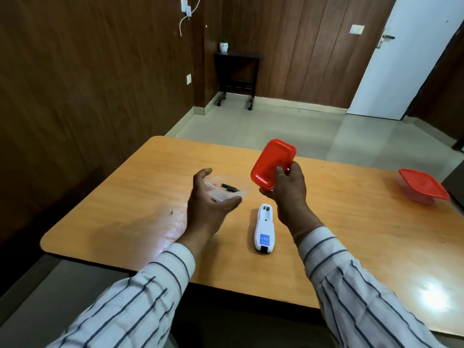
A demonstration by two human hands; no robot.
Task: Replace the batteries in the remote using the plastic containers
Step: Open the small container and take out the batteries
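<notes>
Dark wood panelling lines the room, with a white door (384, 71) at the far right and pale floor tiles beyond an orange-brown wooden surface (339, 222) with rounded corners. Both arms reach out over it in white sleeves with dark stripes.

The left grip (208, 197) is turned palm inward and wraps round the near left side of a clear plastic container (233, 183). Its thumb lies along the near rim and its fingers curl over the far edge. Small dark batteries (229, 188) lie inside the container. Whether the container rests on the surface or is slightly lifted, I cannot tell.

The right grip (288, 189) is raised above the surface, wrist bent back, and pinches a red rectangular plastic lid (272, 163) by its near edge. The thumb is on the hollow face and the fingers are behind. The lid stands tilted, its far end up.

The white remote (263, 229) lies back-side up on the surface between the two forearms, touched by neither grip. Its battery bay is open at the far end and it carries a blue label nearer the person.

A second clear container with a red lid (423, 187) sits closed, well apart at the right edge.
</notes>
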